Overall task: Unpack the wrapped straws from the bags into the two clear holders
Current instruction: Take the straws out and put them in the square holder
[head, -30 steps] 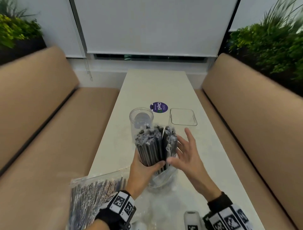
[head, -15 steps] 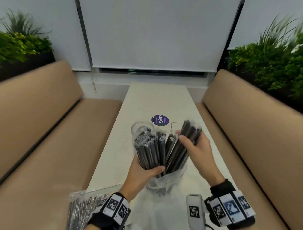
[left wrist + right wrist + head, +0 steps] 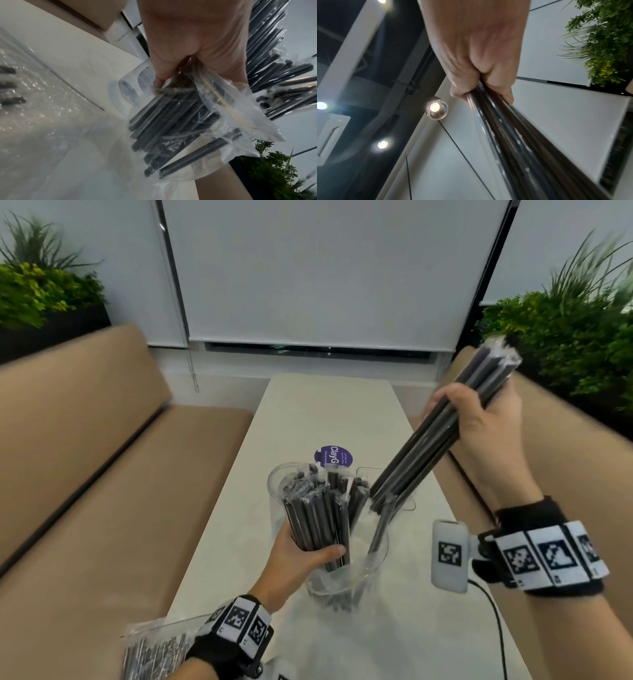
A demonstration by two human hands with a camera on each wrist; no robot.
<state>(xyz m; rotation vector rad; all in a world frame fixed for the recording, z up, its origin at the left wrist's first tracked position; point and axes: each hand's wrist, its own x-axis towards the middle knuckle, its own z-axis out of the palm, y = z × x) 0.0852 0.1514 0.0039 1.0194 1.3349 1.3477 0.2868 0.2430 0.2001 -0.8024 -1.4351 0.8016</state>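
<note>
The long table [image 3: 329,412] runs between 2 tan benches [image 3: 85,446], with a full bag of straws [image 3: 154,652] at its near left corner. The open bag [image 3: 342,580] stands near the middle, the left hand [image 3: 298,559] curled round the bundle of straws [image 3: 318,518] left in it. Behind it are 2 clear holders, a round one [image 3: 274,491] and a square one [image 3: 409,505]. The right hand [image 3: 479,426], empty and spread 1 second ago, now grips a handful of straws [image 3: 442,433] lifted clear of the bag, tilted, lower ends above the square holder. Likely next: dropping them in.
</note>
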